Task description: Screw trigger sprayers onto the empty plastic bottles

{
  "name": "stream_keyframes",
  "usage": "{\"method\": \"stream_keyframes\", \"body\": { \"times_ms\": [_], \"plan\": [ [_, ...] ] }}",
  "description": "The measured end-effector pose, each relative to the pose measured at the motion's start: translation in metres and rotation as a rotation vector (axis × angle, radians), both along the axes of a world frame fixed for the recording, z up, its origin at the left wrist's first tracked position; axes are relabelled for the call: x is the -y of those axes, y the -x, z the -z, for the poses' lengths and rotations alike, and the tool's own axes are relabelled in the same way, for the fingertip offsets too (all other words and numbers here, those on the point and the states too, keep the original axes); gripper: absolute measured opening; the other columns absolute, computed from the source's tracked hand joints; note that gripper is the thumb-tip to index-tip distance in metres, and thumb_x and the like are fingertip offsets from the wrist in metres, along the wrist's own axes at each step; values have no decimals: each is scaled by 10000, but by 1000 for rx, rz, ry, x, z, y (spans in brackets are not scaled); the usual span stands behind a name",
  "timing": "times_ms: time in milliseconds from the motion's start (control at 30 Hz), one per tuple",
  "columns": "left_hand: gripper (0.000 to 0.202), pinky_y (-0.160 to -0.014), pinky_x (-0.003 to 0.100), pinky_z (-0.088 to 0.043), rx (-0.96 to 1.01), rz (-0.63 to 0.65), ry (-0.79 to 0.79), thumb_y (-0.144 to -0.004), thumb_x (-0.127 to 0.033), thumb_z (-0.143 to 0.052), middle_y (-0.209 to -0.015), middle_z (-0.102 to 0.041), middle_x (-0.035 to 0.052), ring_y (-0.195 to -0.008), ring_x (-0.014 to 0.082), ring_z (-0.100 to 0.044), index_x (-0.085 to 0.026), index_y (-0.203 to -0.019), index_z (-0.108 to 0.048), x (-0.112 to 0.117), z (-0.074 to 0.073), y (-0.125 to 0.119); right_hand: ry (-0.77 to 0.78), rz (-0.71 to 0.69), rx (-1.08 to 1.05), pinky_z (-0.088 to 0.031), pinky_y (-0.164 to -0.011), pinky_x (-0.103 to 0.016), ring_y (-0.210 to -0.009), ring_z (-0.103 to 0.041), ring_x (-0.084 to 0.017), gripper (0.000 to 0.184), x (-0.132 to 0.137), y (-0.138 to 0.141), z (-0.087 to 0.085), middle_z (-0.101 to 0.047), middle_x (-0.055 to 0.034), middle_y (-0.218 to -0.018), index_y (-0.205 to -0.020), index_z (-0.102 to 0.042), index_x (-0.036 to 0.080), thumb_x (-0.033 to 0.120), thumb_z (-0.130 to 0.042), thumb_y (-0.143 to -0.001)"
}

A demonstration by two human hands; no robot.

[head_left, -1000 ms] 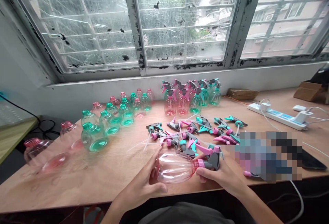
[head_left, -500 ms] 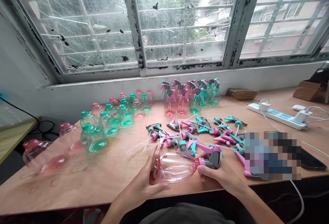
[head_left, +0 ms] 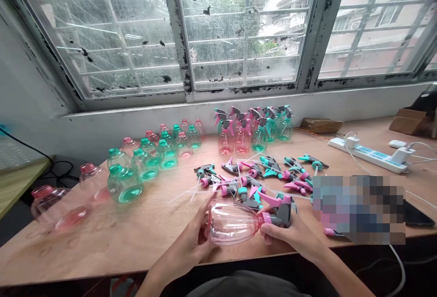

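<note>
**Pink bottle, sprayer at the neck**

Since a second ago the bottle (head_left: 232, 227) has barely shifted; it has rolled slightly in my grip and stays on its side above the near table edge (head_left: 102, 260). My left hand (head_left: 194, 242) is wrapped around its base, fingers closed on the clear pink wall. My right hand (head_left: 290, 233) is clamped on the sprayer (head_left: 282, 215) at the neck.

As I judge it, the risk is a crooked thread: if the collar goes on tilted, it could jam or sit loose. The thin wall may also buckle if I squeeze hard.

Room is tight ahead, where loose sprayers (head_left: 259, 176) lie just beyond my fingers, and a sweep forward would scatter them. Bare wood opens to my left, short of the green bottles (head_left: 136, 174).
</note>
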State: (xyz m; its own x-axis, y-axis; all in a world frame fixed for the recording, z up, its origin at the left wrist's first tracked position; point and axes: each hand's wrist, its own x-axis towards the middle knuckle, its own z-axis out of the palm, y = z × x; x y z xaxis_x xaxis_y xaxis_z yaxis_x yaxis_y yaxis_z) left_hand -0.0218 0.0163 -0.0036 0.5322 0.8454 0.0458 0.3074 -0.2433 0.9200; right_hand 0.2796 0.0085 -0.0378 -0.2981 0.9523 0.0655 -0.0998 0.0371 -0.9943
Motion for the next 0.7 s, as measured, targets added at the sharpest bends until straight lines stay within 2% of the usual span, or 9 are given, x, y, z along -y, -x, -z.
{"method": "stream_keyframes", "body": {
  "times_ms": [100, 167, 267, 433, 567, 633, 700],
  "plan": [
    [1124, -1295, 509, -223, -6, 28, 27, -859, -184, -764, -1770, -97, 43, -1608, 359, -139, -364, -1660, 3, 1, -3, 0, -17, 3, 15, -536, -655, -311, -617, -672, -174, 344, 1, 1, -3, -735, 11, -653, -1013, -691, 185, 451, -838, -851],
    [1156, -1315, 504, -129, -26, 52, 25, -847, -180, -775, -1776, -31, 31, -1622, 339, -69, -361, -1659, 28, 1, -5, 0, -18, 7, 17, -539, -657, -310, -622, -676, -173, 338, 1, 1, -3, -739, 11, -657, -1003, -685, 186, 447, -838, -852],
    [1077, -1323, 495, -62, -66, 75, -18, -889, -225, -748, -1775, -41, 21, -1625, 320, -56, -361, -1661, -9, 2, -6, 1, -9, 21, -11, -551, -642, -319, -609, -692, -179, 350, 0, 0, -1, -746, 14, -652, -1012, -648, 195, 450, -831, -858],
    [943, -1320, 521, -78, -63, 45, -69, -965, -256, -667, -1774, 23, -5, -1625, 328, -32, -382, -1658, -41, 2, -3, 2, -14, 45, -55, -550, -600, -331, -558, -685, -179, 348, 0, 0, 3, -742, 14, -621, -986, -626, 205, 478, -809, -872],
    [1040, -1319, 536, -66, -58, 45, -62, -924, -263, -730, -1774, -16, 20, -1624, 341, -13, -353, -1663, -3, 3, 0, 2, -2, 58, -45, -550, -613, -345, -573, -694, -190, 364, 0, -1, 4, -745, 12, -630, -1009, -632, 208, 471, -829, -854],
    [1117, -1316, 547, -75, -36, 47, -40, -897, -261, -762, -1774, -26, 46, -1623, 348, -37, -340, -1660, 50, 3, -1, 2, -5, 55, -35, -542, -619, -341, -580, -690, -190, 373, 0, -1, 3, -737, 15, -624, -1023, -634, 203, 469, -832, -853],
    [1109, -1314, 550, -92, -11, 54, -17, -902, -271, -757, -1772, -66, 59, -1619, 350, -84, -345, -1658, 51, 3, -2, 1, -12, 46, -41, -515, -593, -310, -544, -644, -161, 365, 0, 0, 1, -698, 38, -588, -1021, -632, 199, 469, -823, -865]
  ]
}}
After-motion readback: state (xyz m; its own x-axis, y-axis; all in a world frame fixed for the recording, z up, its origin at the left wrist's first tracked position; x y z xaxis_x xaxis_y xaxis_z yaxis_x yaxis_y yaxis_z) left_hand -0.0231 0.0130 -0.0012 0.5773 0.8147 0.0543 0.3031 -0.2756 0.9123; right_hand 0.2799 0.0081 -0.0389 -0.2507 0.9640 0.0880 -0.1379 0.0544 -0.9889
